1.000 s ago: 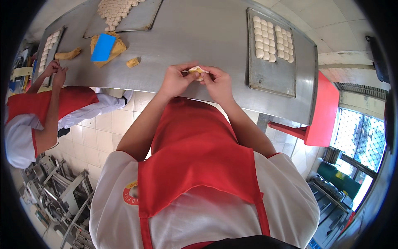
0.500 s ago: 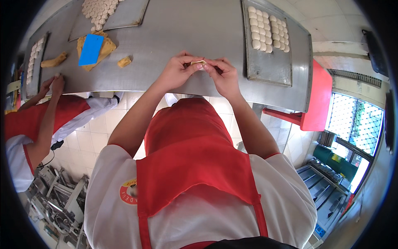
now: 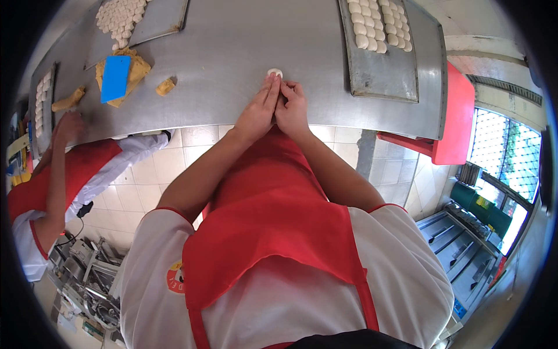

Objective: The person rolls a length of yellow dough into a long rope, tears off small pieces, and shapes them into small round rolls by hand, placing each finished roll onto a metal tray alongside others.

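Observation:
A small pale dough ball (image 3: 275, 72) sits at my fingertips, over the near middle of the steel table (image 3: 226, 70). My left hand (image 3: 259, 111) has its fingers long and pressed together, with the tips on the ball's near side. Close against it is my right hand (image 3: 293, 111), its fingers partly bent and its tips meeting the left ones at the ball. Both palms face inward, and the underside of the ball is hidden.
Rows of dough balls (image 3: 372, 26) lie on a metal tray (image 3: 383, 78) at the right. Leftward are a yellowish filling lump (image 3: 165, 86), a blue scraper (image 3: 115, 78) on more filling (image 3: 139, 68), and small dough pieces (image 3: 119, 20). A co-worker's hand (image 3: 70, 125) is at far left.
My hands have come together and turned fingertips forward. The flattened, open dough between them now shows as a round ball. The co-worker's hand has shifted and blurs.

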`<state>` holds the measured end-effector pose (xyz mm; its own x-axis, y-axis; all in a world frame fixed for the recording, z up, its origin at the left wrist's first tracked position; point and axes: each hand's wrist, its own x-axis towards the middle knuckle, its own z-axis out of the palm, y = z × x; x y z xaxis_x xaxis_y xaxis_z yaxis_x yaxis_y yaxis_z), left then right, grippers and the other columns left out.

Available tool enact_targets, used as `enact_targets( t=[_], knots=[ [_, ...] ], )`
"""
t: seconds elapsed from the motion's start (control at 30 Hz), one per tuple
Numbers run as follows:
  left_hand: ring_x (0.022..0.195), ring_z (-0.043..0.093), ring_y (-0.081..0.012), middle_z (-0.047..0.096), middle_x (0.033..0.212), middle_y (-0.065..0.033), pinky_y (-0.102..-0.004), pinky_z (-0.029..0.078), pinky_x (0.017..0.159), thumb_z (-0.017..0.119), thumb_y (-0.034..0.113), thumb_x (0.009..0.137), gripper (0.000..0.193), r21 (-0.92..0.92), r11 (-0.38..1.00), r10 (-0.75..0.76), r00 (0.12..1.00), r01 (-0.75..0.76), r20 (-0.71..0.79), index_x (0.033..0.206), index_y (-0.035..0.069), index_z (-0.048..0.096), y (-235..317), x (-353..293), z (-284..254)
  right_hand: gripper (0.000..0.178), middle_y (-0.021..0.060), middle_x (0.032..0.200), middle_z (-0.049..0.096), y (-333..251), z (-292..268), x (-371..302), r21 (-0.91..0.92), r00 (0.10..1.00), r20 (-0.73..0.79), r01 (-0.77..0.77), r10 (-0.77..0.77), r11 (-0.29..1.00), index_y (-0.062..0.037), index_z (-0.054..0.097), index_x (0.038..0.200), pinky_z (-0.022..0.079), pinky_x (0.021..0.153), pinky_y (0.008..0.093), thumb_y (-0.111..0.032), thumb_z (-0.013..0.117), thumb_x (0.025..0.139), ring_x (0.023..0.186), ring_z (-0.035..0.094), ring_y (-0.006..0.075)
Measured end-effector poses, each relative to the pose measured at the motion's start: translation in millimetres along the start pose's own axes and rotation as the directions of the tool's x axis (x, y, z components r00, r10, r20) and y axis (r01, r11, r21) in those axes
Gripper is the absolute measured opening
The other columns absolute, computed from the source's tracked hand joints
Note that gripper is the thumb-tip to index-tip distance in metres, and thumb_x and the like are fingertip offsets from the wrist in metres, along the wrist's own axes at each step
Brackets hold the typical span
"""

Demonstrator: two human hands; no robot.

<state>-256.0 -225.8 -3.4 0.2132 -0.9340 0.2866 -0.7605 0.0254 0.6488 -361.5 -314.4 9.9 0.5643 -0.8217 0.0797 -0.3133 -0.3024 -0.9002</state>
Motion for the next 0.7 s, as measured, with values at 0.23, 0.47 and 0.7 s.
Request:
enact_targets(
  t=[0.23,0.47,0.7],
  knots=[
    [0.122,0.070,-0.0379,0.072,0.130,-0.0198,-0.0410,0.059,0.098,0.058,0.005,0.103,0.044,-0.238,0.908,-0.315,0.936,0.345,0.157,0.147,0.002,0.058,6.9,43.0,-64.4,0.034,0.0209,0.123,0.062,14.5,-46.1,46.4,-0.380,0.951,0.287,0.221,-0.113,0.898,-0.0052,0.075,0.118,0.057,0.087,0.0475,0.001,0.068,0.085,0.104,0.066,0.0377],
    [0.109,0.075,-0.0285,0.075,0.114,-0.0160,-0.0362,0.058,0.093,0.053,0.007,0.107,0.030,-0.402,0.884,-0.414,0.797,0.237,-0.440,0.133,0.001,0.068,-21.9,42.1,-56.2,0.037,0.0141,0.134,0.058,-4.3,17.6,99.4,-0.604,0.760,0.421,0.643,-0.496,0.471,-0.0147,0.068,0.128,0.041,0.108,0.0535,-0.026,0.072,0.093,0.128,0.052,0.0382],
    [0.110,0.069,-0.0374,0.070,0.126,-0.0178,-0.0468,0.055,0.098,0.065,0.016,0.101,0.033,-0.435,0.799,-0.527,0.831,0.414,-0.178,0.131,0.004,0.071,-31.4,45.7,-41.2,0.043,0.0116,0.135,0.061,3.1,-21.7,86.1,-0.427,0.962,0.270,0.074,0.050,0.901,-0.0117,0.068,0.137,0.052,0.099,0.0475,-0.034,0.073,0.100,0.124,0.060,0.0346]
  ],
)
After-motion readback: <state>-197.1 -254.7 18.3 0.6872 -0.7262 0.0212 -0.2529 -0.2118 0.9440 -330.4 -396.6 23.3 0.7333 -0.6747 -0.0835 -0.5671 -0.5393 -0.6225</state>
